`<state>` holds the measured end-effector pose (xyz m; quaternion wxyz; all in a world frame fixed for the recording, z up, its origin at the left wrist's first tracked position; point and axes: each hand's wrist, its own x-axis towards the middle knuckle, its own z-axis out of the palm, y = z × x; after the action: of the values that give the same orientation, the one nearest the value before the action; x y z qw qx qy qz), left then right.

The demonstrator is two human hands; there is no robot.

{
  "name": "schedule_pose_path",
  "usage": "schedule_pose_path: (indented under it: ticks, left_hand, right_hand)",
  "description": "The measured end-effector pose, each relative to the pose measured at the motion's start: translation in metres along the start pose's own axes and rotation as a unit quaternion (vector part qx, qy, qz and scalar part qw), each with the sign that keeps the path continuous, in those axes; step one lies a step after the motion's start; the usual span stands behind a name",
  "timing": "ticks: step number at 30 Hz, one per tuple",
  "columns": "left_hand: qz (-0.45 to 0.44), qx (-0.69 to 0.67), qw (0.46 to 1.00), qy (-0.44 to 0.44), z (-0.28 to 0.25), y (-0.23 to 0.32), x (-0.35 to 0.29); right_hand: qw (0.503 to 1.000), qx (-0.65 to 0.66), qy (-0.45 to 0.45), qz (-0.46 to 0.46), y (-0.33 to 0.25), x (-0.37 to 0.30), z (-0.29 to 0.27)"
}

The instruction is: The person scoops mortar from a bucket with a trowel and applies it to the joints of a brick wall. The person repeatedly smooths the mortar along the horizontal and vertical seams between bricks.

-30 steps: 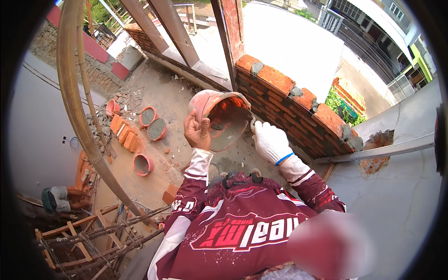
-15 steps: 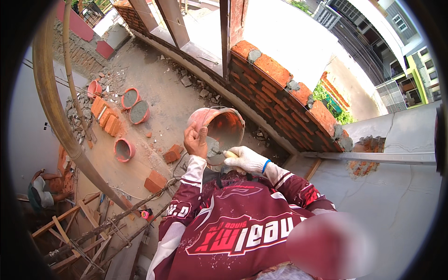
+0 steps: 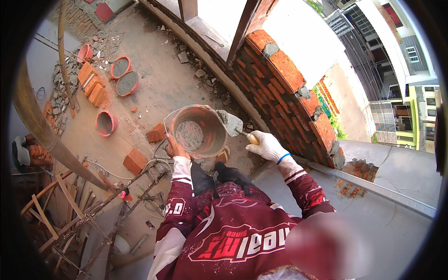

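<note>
Trowel: steel-bladed, wood-handled (image 3: 233, 126), gripped by gloved right hand (image 3: 267, 145), now loaded, lifted to rim.
Bucket: orange plastic mortar pail (image 3: 198, 131), frame centre, lowered; bare left hand (image 3: 173, 149) clasps rim.

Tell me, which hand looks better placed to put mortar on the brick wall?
Right, probably: the gloved right hand grips the trowel loaded with mortar, nearest the brick wall. The left hand holds the bucket.
</note>
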<state>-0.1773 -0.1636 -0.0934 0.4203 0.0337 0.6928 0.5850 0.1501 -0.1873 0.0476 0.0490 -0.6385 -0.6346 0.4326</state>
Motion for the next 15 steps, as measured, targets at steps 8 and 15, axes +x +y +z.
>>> schedule_pose_path:
  ticks: [8, 15]
  left_hand:
    - [0.08, 0.071, 0.983, 0.152, -0.165, 0.002, 0.024]
    - [0.003, 0.015, 0.967, 0.254, -0.239, 0.012, 0.003]
  right_hand:
    - [0.927, 0.163, -0.322, 0.097, 0.003, 0.01, -0.039]
    - [0.933, 0.286, 0.145, 0.165, 0.063, 0.057, -0.111]
